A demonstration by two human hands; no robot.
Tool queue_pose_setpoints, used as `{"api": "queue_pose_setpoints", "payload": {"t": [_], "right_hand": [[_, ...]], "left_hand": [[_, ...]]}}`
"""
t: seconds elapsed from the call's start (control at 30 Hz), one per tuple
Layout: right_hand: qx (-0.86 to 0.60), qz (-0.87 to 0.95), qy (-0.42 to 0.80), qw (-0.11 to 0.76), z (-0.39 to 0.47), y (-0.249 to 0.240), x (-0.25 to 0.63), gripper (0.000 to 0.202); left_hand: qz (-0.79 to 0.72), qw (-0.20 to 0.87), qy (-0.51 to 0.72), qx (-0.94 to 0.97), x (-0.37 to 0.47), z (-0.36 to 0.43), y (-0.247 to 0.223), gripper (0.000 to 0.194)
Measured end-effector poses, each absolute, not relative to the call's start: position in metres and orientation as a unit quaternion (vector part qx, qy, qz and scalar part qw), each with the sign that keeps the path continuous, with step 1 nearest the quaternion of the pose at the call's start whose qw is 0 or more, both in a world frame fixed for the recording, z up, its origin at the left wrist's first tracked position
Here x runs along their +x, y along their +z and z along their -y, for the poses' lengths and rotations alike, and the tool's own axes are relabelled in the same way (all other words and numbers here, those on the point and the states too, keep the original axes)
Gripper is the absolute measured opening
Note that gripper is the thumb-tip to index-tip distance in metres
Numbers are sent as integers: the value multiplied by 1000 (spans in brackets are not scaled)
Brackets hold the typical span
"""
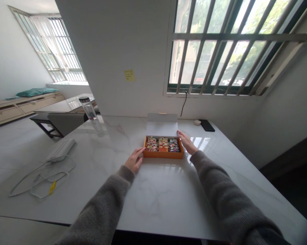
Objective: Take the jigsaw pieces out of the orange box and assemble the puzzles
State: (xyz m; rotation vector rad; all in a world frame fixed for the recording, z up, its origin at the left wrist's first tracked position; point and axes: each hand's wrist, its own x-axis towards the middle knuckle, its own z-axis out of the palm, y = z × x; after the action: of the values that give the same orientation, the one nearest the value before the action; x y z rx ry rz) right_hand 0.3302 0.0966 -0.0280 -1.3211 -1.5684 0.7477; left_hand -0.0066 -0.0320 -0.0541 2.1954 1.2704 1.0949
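Note:
An orange box (163,155) stands open on the white marble-patterned table, its pale lid (161,127) folded back toward the wall. Inside are three groups of small, colourful upright pieces (174,145), too small to make out singly, with an orange piece (164,149) at the front middle. My left hand (135,160) rests at the box's left side, fingertips against its edge and fingers slightly apart. At the right side is my right hand (187,142), its fingers stretched toward the back right corner, next to the lid. Neither hand has anything in its grasp.
A glass bottle (88,109) stands at the table's back left. Nearer on the left lie a white device (61,150) and a looped white cable (45,177) with a yellow tag. A black phone (207,125) and a small white object (197,122) lie at the back right.

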Motion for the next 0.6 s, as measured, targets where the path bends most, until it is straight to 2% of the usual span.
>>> {"api": "queue_pose_setpoints", "payload": {"t": [0.33,0.6], "right_hand": [[-595,638,294,390,-103,-42,327,51],[-598,654,217,409,-68,-31,323,51]], "left_hand": [[-443,191,394,782,-6,31,-55,57],[-445,163,388,791,-4,32,-58,60]]}}
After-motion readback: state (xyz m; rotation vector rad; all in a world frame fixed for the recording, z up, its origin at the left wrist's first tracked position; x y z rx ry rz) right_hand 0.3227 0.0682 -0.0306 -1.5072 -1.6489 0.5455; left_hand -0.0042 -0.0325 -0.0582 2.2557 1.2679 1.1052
